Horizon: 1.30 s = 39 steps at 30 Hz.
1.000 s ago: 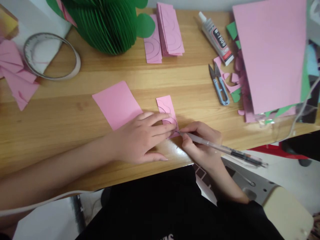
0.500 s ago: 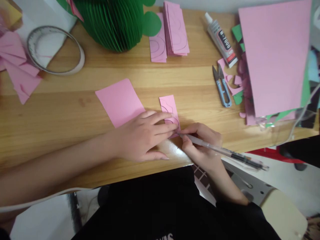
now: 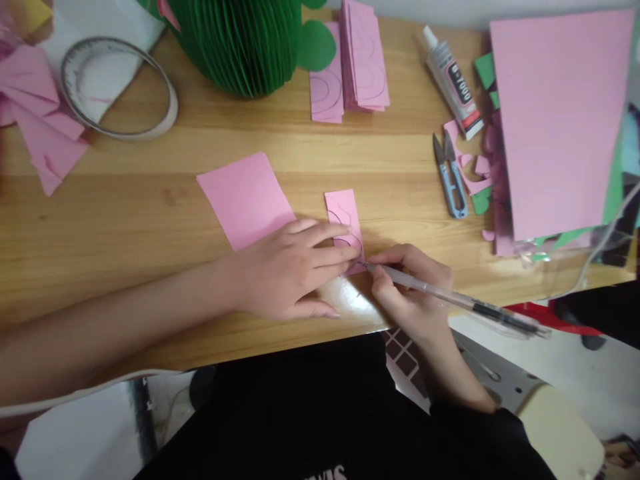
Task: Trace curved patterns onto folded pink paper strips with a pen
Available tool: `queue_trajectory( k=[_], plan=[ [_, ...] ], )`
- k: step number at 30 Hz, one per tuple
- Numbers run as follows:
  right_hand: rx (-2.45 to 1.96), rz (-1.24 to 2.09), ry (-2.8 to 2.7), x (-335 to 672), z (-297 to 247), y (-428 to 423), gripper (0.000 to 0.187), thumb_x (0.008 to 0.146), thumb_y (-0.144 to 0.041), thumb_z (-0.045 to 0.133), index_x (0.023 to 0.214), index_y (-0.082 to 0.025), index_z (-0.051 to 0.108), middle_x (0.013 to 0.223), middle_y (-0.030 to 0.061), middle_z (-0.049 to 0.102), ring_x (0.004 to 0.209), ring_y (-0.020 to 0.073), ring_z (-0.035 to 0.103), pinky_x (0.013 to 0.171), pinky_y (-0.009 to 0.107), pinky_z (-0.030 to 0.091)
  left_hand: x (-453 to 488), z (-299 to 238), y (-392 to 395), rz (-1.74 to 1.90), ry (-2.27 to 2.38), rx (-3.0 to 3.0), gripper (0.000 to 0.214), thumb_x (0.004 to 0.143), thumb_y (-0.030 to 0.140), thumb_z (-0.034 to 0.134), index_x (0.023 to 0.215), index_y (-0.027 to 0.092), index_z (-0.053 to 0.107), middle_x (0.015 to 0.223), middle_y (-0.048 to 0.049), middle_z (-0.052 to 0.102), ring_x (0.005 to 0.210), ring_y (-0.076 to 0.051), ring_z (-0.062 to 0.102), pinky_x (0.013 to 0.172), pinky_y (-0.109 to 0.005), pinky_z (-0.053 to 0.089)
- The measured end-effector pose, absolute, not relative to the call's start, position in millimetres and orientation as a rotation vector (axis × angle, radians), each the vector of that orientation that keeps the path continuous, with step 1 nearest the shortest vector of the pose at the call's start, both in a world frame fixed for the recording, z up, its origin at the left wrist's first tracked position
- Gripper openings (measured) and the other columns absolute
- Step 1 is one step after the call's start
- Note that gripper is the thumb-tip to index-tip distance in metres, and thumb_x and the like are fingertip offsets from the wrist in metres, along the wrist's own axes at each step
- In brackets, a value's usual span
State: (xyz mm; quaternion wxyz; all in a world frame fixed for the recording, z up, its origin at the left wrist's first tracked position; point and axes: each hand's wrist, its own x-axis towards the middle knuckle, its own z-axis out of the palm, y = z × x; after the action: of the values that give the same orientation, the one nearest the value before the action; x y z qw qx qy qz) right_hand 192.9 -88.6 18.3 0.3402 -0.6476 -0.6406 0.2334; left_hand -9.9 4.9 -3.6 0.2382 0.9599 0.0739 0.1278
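My left hand (image 3: 295,267) lies flat, its fingers spread over a narrow pink paper strip (image 3: 344,208) marked with curved dark lines. The strip's lower part is partly covered by those fingers. My right hand (image 3: 413,287) grips a clear-barrelled pen (image 3: 450,295) close to its tip, which touches the strip's lower right edge or comes very near it. A larger pink paper piece (image 3: 247,197) rests on the table just beyond my left hand, one corner against or under it.
Thread snips (image 3: 451,179) and a glue tube (image 3: 454,87) lie to the right, beside a stack of pink sheets (image 3: 563,127) and scraps. Marked pink strips (image 3: 367,60) stand at the back near a green honeycomb paper ball (image 3: 240,47). A tape roll (image 3: 167,120) is at left.
The view has shifted slightly, so the table items sit a little further right in the picture. Both hands keep nearly the same pose, with the pen still at the strip's lower edge.
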Motion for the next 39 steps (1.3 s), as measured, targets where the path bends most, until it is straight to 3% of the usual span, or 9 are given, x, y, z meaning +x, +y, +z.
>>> queue_trajectory(
  k=[9,21,29,39],
  plan=[
    [-1.649,0.663,-1.695,189.4,18.1,-91.3,0.007,0.078,-0.015,0.059,0.079,-0.019,0.063,0.067,-0.0006,0.070,0.054,0.0118,0.059,0.053,0.027,0.048,-9.5,-3.6,5.0,0.316,0.214,2.608,0.046,0.097,0.051,0.052,0.126,0.017,0.061,0.137,-0.0104,0.062,0.134,-0.032,0.047,0.104,-0.044,0.035],
    [-1.716,0.660,-1.641,191.8,19.0,-90.3,0.003,0.076,-0.017,0.059,0.077,-0.020,0.062,0.061,-0.0031,0.065,0.048,0.0100,0.057,0.047,0.023,0.045,-9.3,-4.9,4.9,0.361,0.198,2.596,0.047,0.098,0.050,0.051,0.124,0.013,0.061,0.135,-0.0129,0.064,0.132,-0.032,0.048,0.104,-0.044,0.034],
    [-1.640,0.736,-1.676,187.9,17.1,-93.1,0.003,0.078,-0.017,0.064,0.080,-0.019,0.063,0.070,0.0012,0.071,0.056,0.0121,0.064,0.053,0.025,0.050,-7.9,-3.7,5.2,0.345,0.193,2.604,0.045,0.099,0.048,0.049,0.121,0.010,0.063,0.132,-0.0125,0.065,0.132,-0.033,0.048,0.103,-0.045,0.035],
    [-1.616,0.745,-1.707,186.6,15.1,-94.3,0.002,0.080,-0.018,0.066,0.082,-0.017,0.066,0.072,0.0026,0.071,0.060,0.0127,0.066,0.057,0.025,0.053,-8.9,-5.3,4.7,0.346,0.204,2.610,0.041,0.096,0.048,0.055,0.119,0.015,0.063,0.132,-0.0103,0.065,0.131,-0.031,0.049,0.102,-0.044,0.035]
  ],
)
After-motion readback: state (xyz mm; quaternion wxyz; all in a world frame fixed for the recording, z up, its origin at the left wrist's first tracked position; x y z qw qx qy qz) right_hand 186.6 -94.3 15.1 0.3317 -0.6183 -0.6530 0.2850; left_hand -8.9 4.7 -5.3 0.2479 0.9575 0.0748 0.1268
